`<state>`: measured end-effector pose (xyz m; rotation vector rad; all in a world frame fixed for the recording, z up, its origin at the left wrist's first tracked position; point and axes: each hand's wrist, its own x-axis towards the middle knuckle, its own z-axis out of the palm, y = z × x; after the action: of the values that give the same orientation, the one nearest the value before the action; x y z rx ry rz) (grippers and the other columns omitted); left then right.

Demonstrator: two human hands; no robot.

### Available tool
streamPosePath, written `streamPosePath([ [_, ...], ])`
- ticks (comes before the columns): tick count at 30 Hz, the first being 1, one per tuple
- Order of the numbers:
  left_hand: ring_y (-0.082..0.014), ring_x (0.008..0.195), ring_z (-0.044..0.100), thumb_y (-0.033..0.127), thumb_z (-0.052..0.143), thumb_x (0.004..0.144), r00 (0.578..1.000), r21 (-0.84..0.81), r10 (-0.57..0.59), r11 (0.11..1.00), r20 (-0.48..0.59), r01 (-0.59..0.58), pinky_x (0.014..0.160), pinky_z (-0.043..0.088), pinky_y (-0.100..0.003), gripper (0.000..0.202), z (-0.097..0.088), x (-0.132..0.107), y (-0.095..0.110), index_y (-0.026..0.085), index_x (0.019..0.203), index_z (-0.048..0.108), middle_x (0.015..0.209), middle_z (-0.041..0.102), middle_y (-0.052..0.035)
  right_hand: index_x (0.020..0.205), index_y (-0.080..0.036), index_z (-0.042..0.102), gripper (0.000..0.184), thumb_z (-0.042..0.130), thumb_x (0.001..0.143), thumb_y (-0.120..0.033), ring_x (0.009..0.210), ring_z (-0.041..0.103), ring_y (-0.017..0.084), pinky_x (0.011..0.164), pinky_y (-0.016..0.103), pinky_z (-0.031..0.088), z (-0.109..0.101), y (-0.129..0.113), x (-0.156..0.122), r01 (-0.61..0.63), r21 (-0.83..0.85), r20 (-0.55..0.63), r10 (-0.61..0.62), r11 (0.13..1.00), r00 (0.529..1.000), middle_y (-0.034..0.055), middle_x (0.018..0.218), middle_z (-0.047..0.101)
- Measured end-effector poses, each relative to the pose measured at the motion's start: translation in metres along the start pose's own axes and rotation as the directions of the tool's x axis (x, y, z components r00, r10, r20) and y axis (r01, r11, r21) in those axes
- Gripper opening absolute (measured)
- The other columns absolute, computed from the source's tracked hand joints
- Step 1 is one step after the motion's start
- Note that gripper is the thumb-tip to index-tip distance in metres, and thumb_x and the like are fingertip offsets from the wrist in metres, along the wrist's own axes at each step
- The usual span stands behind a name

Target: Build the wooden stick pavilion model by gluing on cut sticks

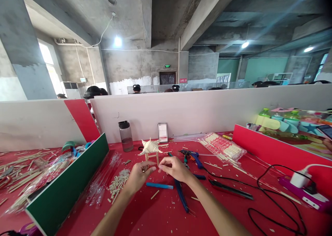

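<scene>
A small pavilion model (pixel 150 147), built of pale thin sticks with upturned roof corners, stands on the red tabletop just beyond my hands. My left hand (pixel 142 172) is in front of its left side, thumb and forefinger brought close together. On the other side, my right hand (pixel 174 167) pinches its fingertips near the foot of the model's front right leg. Whatever is between the fingers of either hand is too small to make out. Below the hands lie a blue strip (pixel 159 186) and a blue-handled pair of pliers (pixel 181 196).
Cut stick pieces (pixel 119 184) lie left, beside plastic wrappers (pixel 102 180). A blue glue gun (pixel 194 156), its black cord, a black long tool (pixel 230 189), bundled sticks (pixel 224 146) and a power strip (pixel 306 192) are right. A bottle (pixel 126 136) and phone (pixel 163 132) stand behind. Green (pixel 70 184) and red dividers (pixel 280 144) flank.
</scene>
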<state>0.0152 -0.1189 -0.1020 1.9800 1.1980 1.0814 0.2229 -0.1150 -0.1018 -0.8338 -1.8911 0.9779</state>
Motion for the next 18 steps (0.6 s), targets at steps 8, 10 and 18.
streamPosePath([
  [8, -0.0114, 0.051, 0.043, 0.038, 0.058, 0.09, 0.991, 0.164, 0.103, 0.983, -0.08, -0.089, 0.052, 0.033, -0.022, 0.031, 0.009, -0.006, -0.001, 0.016, 0.095, 0.08, 0.056, 0.057, 0.0014, 0.079, -0.015, 0.074, 0.039, 0.061, 0.09, -0.05, 0.055, 0.047, 0.011, 0.052, 0.023, 0.034, 0.003, 0.004, 0.002, -0.043, 0.048, 0.021, 0.042, 0.998, 0.999, -0.0003, 0.062, 0.06],
  [10, -0.0156, 0.061, 0.06, 0.033, 0.057, 0.09, 0.986, 0.196, 0.148, 0.972, -0.081, -0.13, 0.061, 0.042, -0.023, 0.027, 0.007, -0.007, -0.002, 0.019, 0.093, 0.08, 0.07, 0.072, -0.0037, 0.081, -0.015, 0.073, 0.042, 0.061, 0.089, -0.055, 0.052, 0.041, 0.01, 0.049, 0.022, 0.03, 0.003, 0.005, 0.001, -0.125, 0.151, 0.069, 0.116, 0.981, 0.991, -0.0028, 0.056, 0.052],
  [18, -0.0169, 0.063, 0.067, 0.03, 0.05, 0.094, 0.983, 0.45, 0.172, 0.885, -0.07, -0.123, 0.061, 0.043, -0.023, 0.029, -0.015, -0.007, 0.003, 0.019, 0.097, 0.077, 0.077, 0.077, -0.0066, 0.101, -0.017, 0.074, 0.04, 0.068, 0.082, -0.051, 0.056, 0.042, 0.008, 0.046, 0.021, 0.028, 0.004, 0.004, 0.001, -0.197, 0.344, 0.117, 0.166, 0.918, 0.979, 0.0017, 0.08, 0.063],
])
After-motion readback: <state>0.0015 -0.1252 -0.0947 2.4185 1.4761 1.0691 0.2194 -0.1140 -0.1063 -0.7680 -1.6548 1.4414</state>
